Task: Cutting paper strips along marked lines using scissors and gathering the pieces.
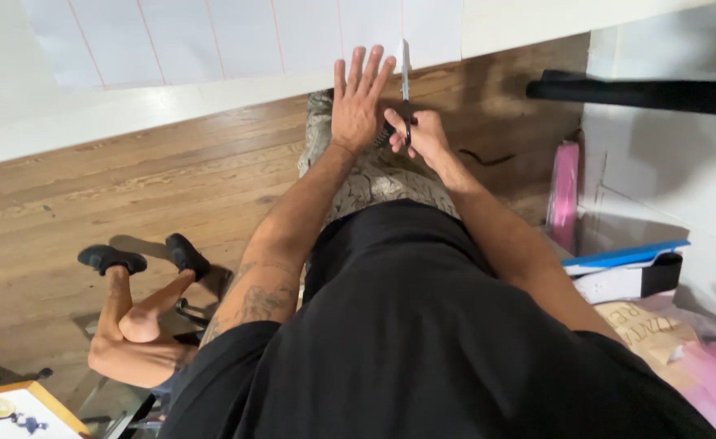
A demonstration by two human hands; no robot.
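My left hand is stretched out flat with the fingers apart, close to the lower edge of a large white sheet with thin red lines on the wall. My right hand grips a pair of scissors by its dark handles. The blades point up at the sheet's lower edge, just right of my left fingers. Whether the left palm touches the sheet or wall is hard to tell.
Another person's bare legs in black shoes rest on a chair at the lower left above the wooden floor. A painted panel lies in the corner. At right are a pink roll, a blue folder and a black bar.
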